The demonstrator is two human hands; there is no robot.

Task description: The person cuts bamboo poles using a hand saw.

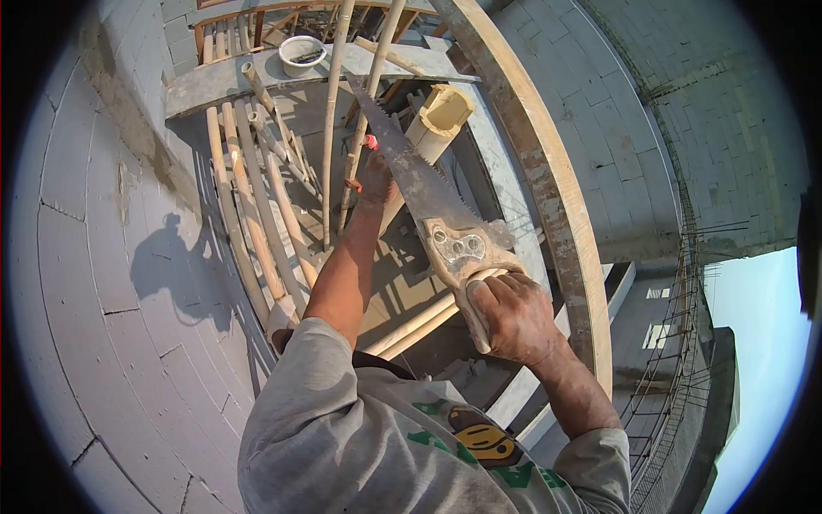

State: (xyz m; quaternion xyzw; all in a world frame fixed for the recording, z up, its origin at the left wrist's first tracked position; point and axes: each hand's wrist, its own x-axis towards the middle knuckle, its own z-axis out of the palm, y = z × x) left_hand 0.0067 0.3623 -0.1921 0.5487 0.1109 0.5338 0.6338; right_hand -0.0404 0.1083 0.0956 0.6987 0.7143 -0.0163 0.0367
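Observation:
My right hand (516, 317) is closed around the wooden handle (467, 257) of a handsaw. Its long, worn metal blade (415, 167) points up and away to the left, teeth facing right. Behind the blade stands a thick cream-coloured pipe (438, 124), tilted, with a ragged open top end. My left hand (377, 180) reaches forward beside the pipe, left of the blade. The blade hides most of its fingers, so its grip cannot be made out. A small red thing (370, 142) shows just above that hand.
Several wooden poles (248, 201) lean on the left by a grey block wall (111, 283). Two thin upright poles (336, 94) rise ahead. A white bucket (301, 55) rests on a ledge (205, 90). A long wooden beam (548, 163) runs along the right; rebar (676, 334) stands beyond.

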